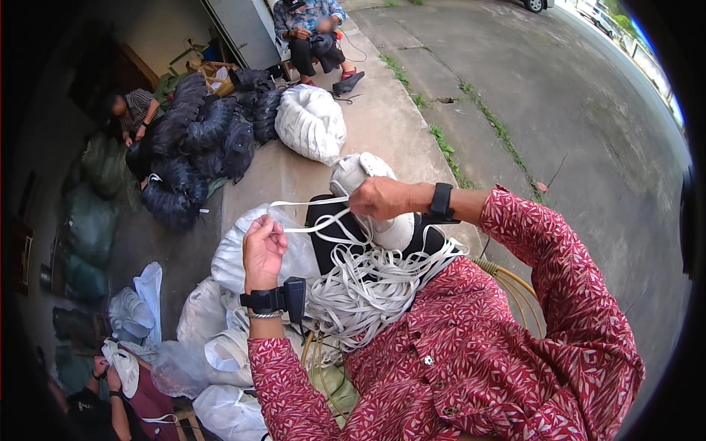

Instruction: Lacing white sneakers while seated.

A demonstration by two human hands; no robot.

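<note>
A white shoelace (pixel 309 230) forms a loop between my two hands, above my lap. My left hand (pixel 263 246) pinches it between thumb and fingers, palm side showing. Closed around the other part of the lace is my right hand (pixel 384 198), held over a white shoe (pixel 365 167). The shoe rests on my dark-covered lap, partly hidden by that hand. A tangled heap of white shoelaces (pixel 371 290) lies across my lap, just below both hands.
Bundled black shoes (pixel 198 136) and a round bundle of white shoes (pixel 310 123) stand ahead. Plastic bags of white shoes (pixel 254 253) sit to my left. Co-workers sit at the top, far left and lower left. A yellow hoop-like band (pixel 515 283) lies at my right side.
</note>
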